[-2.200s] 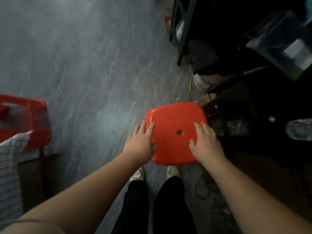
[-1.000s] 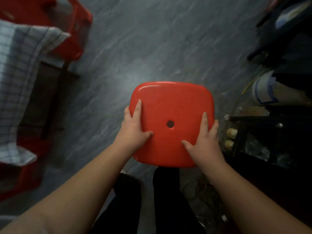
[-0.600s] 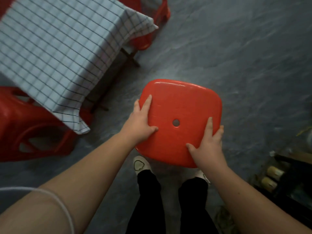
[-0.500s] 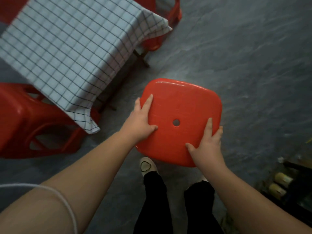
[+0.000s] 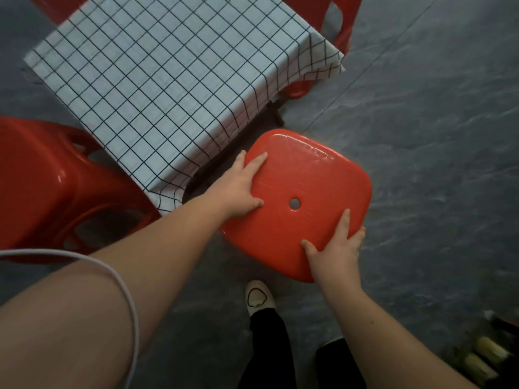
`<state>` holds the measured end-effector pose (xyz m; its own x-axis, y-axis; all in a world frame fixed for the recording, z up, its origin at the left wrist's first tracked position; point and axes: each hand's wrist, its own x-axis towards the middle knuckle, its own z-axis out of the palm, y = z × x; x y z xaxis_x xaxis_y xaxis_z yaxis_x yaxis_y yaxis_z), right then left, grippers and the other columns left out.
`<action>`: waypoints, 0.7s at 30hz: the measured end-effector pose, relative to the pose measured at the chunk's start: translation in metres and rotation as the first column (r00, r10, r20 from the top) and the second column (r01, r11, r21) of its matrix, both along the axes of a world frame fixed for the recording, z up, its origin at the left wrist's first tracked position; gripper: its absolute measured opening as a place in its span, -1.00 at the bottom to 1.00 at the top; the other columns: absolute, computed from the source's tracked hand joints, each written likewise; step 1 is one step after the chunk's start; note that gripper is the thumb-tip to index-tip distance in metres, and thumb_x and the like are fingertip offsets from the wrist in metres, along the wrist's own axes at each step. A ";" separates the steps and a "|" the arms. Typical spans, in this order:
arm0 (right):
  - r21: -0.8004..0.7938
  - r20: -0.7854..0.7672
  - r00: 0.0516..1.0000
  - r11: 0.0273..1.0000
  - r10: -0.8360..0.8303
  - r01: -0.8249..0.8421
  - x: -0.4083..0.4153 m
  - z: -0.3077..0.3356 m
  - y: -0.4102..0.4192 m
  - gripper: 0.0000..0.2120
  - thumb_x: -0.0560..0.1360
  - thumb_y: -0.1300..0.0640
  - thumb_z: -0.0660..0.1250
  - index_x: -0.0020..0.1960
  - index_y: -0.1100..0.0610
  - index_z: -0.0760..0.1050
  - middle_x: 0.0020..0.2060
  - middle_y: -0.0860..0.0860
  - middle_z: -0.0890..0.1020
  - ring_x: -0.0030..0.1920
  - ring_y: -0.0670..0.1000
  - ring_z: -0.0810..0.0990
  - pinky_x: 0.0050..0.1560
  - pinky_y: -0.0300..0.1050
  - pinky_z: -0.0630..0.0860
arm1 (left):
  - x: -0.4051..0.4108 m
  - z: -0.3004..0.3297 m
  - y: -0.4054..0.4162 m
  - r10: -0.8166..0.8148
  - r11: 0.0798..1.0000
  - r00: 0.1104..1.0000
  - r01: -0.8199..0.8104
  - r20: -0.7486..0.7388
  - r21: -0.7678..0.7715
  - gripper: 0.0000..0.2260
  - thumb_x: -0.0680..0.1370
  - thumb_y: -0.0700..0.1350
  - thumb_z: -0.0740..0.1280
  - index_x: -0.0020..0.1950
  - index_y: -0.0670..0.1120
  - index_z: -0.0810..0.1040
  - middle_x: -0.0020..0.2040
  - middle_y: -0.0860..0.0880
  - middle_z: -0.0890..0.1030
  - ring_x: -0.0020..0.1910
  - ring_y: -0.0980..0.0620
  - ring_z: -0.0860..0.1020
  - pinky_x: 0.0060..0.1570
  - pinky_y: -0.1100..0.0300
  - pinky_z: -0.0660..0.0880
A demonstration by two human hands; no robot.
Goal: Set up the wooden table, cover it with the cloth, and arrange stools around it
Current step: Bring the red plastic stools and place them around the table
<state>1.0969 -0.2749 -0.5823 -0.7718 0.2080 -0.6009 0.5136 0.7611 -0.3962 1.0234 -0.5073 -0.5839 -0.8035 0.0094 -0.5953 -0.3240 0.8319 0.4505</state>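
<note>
I hold a red plastic stool (image 5: 306, 178) with a small hole in the middle of its seat, seen from above. My left hand (image 5: 238, 189) grips the seat's left edge and my right hand (image 5: 334, 251) grips its near right edge, thumbs on top. The stool's left side is close to the near right side of the table, which is covered by a white cloth with a dark grid (image 5: 168, 66). A dark table leg (image 5: 276, 113) shows under the cloth's corner. The stool's legs are hidden below the seat.
A second red stool (image 5: 42, 178) stands at the table's near left side and a third (image 5: 334, 21) at its far right corner. My shoe (image 5: 258, 300) is on the grey floor below the stool. Bottles (image 5: 483, 360) lie at the bottom right. A white cable (image 5: 123, 290) crosses my left arm.
I have turned left, carrying the stool away from the dark shelves toward the covered table. The stool is now beside the table's edge. Both hands kept their hold.
</note>
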 end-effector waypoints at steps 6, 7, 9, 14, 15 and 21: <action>0.038 -0.012 1.000 0.999 -0.010 0.011 -0.022 -0.005 -0.001 0.05 0.45 -0.09 0.50 0.63 -0.10 -0.20 0.57 0.32 -0.11 0.46 0.40 0.28 0.44 0.20 0.30 | -0.025 -0.011 0.003 -0.009 1.000 0.999 0.009 -0.043 0.000 -0.09 0.41 0.01 0.54 0.58 0.30 0.02 0.64 -0.06 -0.14 0.57 -0.14 0.17 0.47 -0.05 0.28; 0.043 -0.009 1.000 0.999 -0.015 0.015 -0.025 -0.005 0.000 0.05 0.46 -0.09 0.50 0.63 -0.09 -0.20 0.57 0.33 -0.11 0.47 0.39 0.27 0.44 0.19 0.30 | -0.031 -0.012 0.004 -0.017 1.000 0.999 0.017 -0.051 -0.001 -0.10 0.42 0.02 0.53 0.57 0.30 0.03 0.64 -0.06 -0.14 0.57 -0.14 0.17 0.47 -0.06 0.28; 0.047 -0.001 1.000 0.999 -0.025 0.025 -0.031 -0.006 0.002 0.05 0.46 -0.11 0.49 0.63 -0.10 -0.21 0.57 0.33 -0.12 0.46 0.39 0.28 0.44 0.21 0.32 | -0.040 -0.014 0.008 -0.041 0.999 0.997 0.041 -0.065 -0.006 -0.12 0.42 0.03 0.52 0.57 0.29 0.05 0.64 -0.06 -0.13 0.57 -0.14 0.16 0.47 -0.07 0.28; 0.067 0.007 1.000 0.998 -0.011 0.010 -0.034 -0.009 0.004 0.05 0.47 -0.15 0.46 0.63 -0.09 -0.24 0.56 0.33 -0.13 0.46 0.41 0.28 0.43 0.22 0.33 | -0.046 -0.016 0.011 -0.074 0.997 0.997 0.073 -0.034 -0.027 -0.14 0.46 0.05 0.49 0.59 0.29 0.02 0.64 -0.05 -0.18 0.59 -0.14 0.08 0.50 -0.09 0.22; 0.068 0.014 1.000 0.998 -0.005 0.004 -0.034 -0.009 0.004 0.05 0.48 -0.15 0.45 0.63 -0.08 -0.25 0.56 0.34 -0.14 0.46 0.42 0.27 0.43 0.22 0.33 | -0.045 -0.016 0.012 -0.077 0.997 0.997 0.076 -0.021 -0.033 -0.15 0.48 0.05 0.47 0.59 0.29 -0.01 0.64 -0.05 -0.21 0.60 -0.15 0.04 0.51 -0.10 0.19; 0.114 0.071 0.996 0.991 0.063 -0.071 -0.046 0.010 0.005 -0.01 0.51 -0.10 0.43 0.64 -0.02 -0.20 0.59 0.27 -0.15 0.51 0.36 0.19 0.43 0.21 0.31 | -0.025 -0.007 0.025 -0.004 0.995 1.000 0.002 -0.017 -0.105 -0.24 0.57 0.02 0.33 0.62 0.20 -0.08 0.64 -0.09 -0.20 0.61 -0.17 -0.06 0.53 -0.18 0.11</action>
